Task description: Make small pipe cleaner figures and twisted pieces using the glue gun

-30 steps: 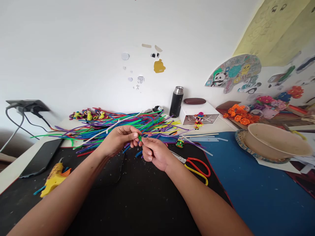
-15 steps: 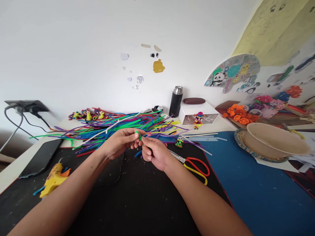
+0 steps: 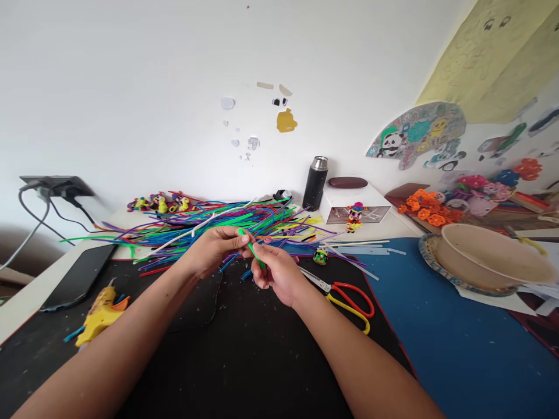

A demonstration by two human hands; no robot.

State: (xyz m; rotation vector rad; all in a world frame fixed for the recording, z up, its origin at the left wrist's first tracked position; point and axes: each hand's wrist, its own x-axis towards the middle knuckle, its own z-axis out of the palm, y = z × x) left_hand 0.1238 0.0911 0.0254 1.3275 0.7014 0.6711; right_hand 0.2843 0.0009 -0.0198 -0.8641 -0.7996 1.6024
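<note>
A short green pipe cleaner (image 3: 250, 247) runs between my two hands, over the black mat (image 3: 236, 349). The thumb and fingertips of my left hand (image 3: 218, 247) pinch its upper end. Lower down, my right hand (image 3: 279, 270) is closed round it with curled fingers; part of the stem is hidden there. Just behind both hands spreads a heap of coloured pipe cleaners (image 3: 174, 233). Close to my right wrist lie scissors (image 3: 349, 297) with one red and one yellow handle, their blades partly behind the wrist. A small green figure (image 3: 320, 256) sits near the scissors.
A yellow glue gun (image 3: 98, 317) and a black phone (image 3: 81, 276) are at the left. Behind stand a black flask (image 3: 315, 183), a white box (image 3: 358, 201) and a pipe-cleaner doll (image 3: 354, 216). Clear glue sticks (image 3: 362, 250) lie by the blue mat (image 3: 437, 326); a bowl (image 3: 489, 262) is at the right.
The green pipe cleaner looks straighter and shows more of its length between my hands. Both hands stay almost in place; the whole view has shifted slightly.
</note>
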